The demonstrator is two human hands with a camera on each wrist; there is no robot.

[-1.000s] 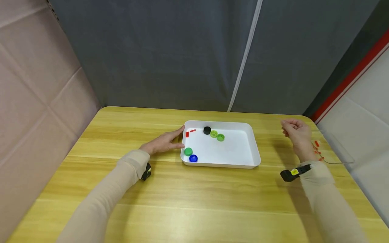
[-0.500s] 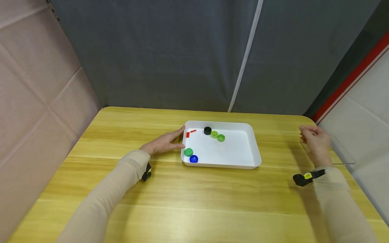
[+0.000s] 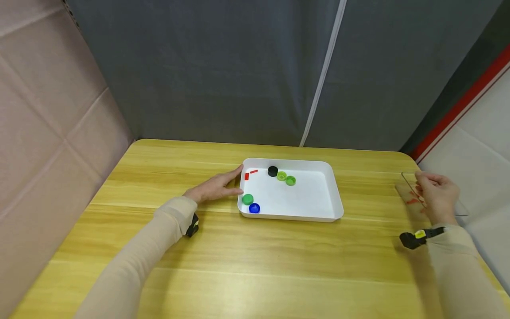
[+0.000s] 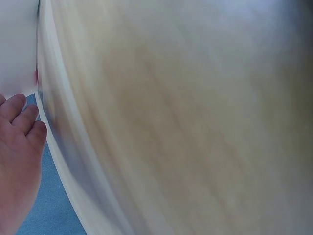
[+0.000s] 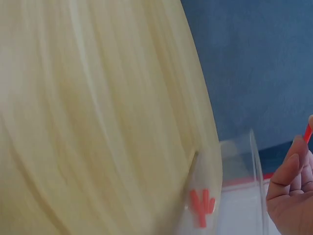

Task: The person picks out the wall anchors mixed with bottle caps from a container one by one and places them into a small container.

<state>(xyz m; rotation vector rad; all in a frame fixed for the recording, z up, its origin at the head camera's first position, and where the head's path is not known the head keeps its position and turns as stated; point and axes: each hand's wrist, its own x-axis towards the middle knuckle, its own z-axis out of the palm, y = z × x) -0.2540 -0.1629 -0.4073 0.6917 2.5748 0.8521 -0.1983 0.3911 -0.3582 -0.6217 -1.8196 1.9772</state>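
Note:
My left hand (image 3: 215, 187) rests at the left side of the white tray (image 3: 303, 218), thumb and fingers spread and touching its rim. On the tray's left lie two small red strips (image 3: 247, 176), with a green bottle cap (image 3: 248, 199) and a blue bottle cap (image 3: 254, 208) near the front. My right hand (image 3: 440, 197) is over a clear plastic box (image 3: 403, 173) at the table's right edge. A small red strip (image 5: 307, 134) is pinched between its thumb and finger in the right wrist view. Several red strips (image 5: 200, 205) lie in the box.
Toward the tray's back are a black bottle cap (image 3: 272, 171), a yellow-green bottle cap (image 3: 281, 176) and another green bottle cap (image 3: 291, 180). A dark grey curtain (image 3: 223, 79) hangs behind the wooden table (image 3: 255, 261). White panelling (image 3: 482, 155) stands close on the right.
My right hand has travelled rightward, from left of the clear box to over it. The left hand and the tray stay where they were.

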